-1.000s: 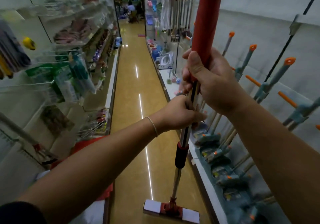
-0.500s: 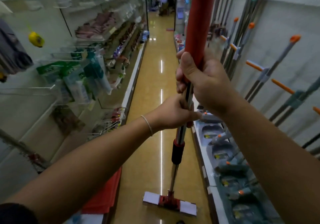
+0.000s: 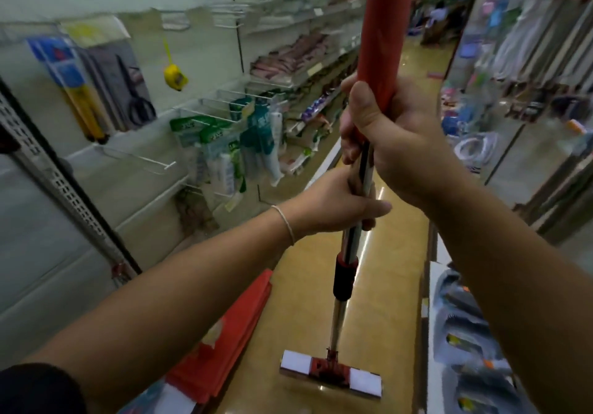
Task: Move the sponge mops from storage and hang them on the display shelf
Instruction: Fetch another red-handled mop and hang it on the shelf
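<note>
Red-handled sponge mop (image 3: 346,285) upright, left hand (image 3: 333,205), right hand (image 3: 394,144) gripping

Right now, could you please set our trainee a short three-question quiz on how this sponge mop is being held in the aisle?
1. True or false: the right hand grips the sponge mop higher up than the left hand.
2. Which part does the left hand hold? A) the red sleeve B) the bare metal pole C) the black collar
3. Fill in: the mop head hangs low above the ____.

Key
1. True: it wraps the lower end of the red sleeve.
2. B: it holds the pole above the black collar.
3. Floor; whether they touch cannot be told.
</note>
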{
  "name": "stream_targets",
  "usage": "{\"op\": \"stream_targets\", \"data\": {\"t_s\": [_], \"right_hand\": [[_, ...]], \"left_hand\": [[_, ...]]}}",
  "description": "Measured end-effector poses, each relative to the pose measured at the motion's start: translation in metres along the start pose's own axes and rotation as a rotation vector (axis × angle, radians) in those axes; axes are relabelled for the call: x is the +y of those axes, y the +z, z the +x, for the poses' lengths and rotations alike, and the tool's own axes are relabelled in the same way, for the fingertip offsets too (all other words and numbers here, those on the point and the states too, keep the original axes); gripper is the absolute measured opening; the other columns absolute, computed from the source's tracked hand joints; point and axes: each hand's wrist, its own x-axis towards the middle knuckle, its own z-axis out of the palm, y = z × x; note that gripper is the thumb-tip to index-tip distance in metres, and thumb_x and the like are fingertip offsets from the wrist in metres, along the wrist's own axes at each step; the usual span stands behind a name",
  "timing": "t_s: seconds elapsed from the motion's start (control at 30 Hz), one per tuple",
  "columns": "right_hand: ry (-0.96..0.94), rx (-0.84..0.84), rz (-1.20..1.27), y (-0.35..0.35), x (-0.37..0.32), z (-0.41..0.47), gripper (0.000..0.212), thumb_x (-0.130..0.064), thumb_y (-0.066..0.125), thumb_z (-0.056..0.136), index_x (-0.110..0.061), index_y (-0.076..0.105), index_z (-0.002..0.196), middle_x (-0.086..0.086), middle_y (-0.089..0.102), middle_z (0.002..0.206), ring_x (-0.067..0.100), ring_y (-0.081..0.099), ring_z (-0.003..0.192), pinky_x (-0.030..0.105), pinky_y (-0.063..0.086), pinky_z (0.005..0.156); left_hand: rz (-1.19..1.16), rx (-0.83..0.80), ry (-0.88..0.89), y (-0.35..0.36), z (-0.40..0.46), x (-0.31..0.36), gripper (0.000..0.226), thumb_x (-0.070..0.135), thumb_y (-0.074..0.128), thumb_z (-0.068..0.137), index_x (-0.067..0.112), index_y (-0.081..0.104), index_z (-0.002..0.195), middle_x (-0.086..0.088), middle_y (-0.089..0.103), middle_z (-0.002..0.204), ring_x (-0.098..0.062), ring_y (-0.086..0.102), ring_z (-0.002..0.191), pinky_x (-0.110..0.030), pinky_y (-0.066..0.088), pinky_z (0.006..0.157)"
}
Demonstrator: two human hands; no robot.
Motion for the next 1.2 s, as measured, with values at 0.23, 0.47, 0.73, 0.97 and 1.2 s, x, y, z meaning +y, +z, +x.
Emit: {"op": "stream_targets", "data": {"t_s": [0.23, 0.47, 0.73, 0.97, 1.2], "right_hand": [[-0.076, -0.107, 0.032, 0.005, 0.037, 0.077, 0.028, -0.027, 0.046, 0.100, -0.003, 0.042, 0.116, 0.006, 0.051, 0.074, 0.023, 0.051, 0.060, 0.034, 0.048, 0.056], [-0.099, -0.093, 0.014, 0.033, 0.064, 0.150, 0.027, -0.031, 0.050, 0.099, -0.008, 0.045, 0.111, 0.008, 0.055, 0.075, 0.022, 0.055, 0.061, 0.033, 0.051, 0.058], [-0.167, -0.202, 0.045, 0.093, 0.084, 0.217, 0.020, -0.034, 0.052, 0.100, -0.015, 0.046, 0.104, 0.017, 0.053, 0.077, 0.024, 0.057, 0.062, 0.044, 0.052, 0.056], [-0.258, -0.332, 0.054, 0.135, 0.095, 0.249, 0.013, -0.040, 0.052, 0.097, -0.031, 0.042, 0.097, 0.018, 0.058, 0.084, 0.031, 0.061, 0.067, 0.052, 0.052, 0.057], [-0.365, -0.433, 0.004, 0.151, 0.088, 0.273, 0.026, -0.045, 0.051, 0.099, -0.022, 0.043, 0.106, -0.008, 0.051, 0.074, 0.008, 0.057, 0.063, 0.028, 0.047, 0.053]], "left_hand": [[0.054, 0.006, 0.036, -0.056, 0.047, -0.029, 0.025, 0.033, 0.069, 0.089, 0.009, 0.067, 0.081, -0.003, 0.072, 0.075, -0.017, 0.072, 0.075, -0.044, 0.060, 0.080], [-0.020, 0.065, -0.036, -0.116, 0.074, -0.062, 0.026, 0.038, 0.069, 0.088, 0.013, 0.069, 0.080, -0.001, 0.072, 0.077, -0.013, 0.070, 0.074, -0.039, 0.056, 0.077], [0.020, 0.312, -0.112, -0.188, 0.063, -0.088, 0.030, 0.025, 0.071, 0.088, -0.004, 0.067, 0.096, -0.020, 0.068, 0.084, -0.034, 0.068, 0.081, -0.054, 0.056, 0.081], [0.143, 0.617, -0.281, -0.217, 0.041, -0.096, 0.046, 0.041, 0.075, 0.079, 0.002, 0.067, 0.100, -0.019, 0.070, 0.096, -0.033, 0.068, 0.092, -0.054, 0.056, 0.080], [0.185, 0.742, -0.412, -0.222, 0.024, -0.065, 0.023, 0.052, 0.069, 0.072, 0.028, 0.067, 0.073, 0.008, 0.066, 0.067, -0.009, 0.065, 0.067, -0.034, 0.057, 0.070]]}}
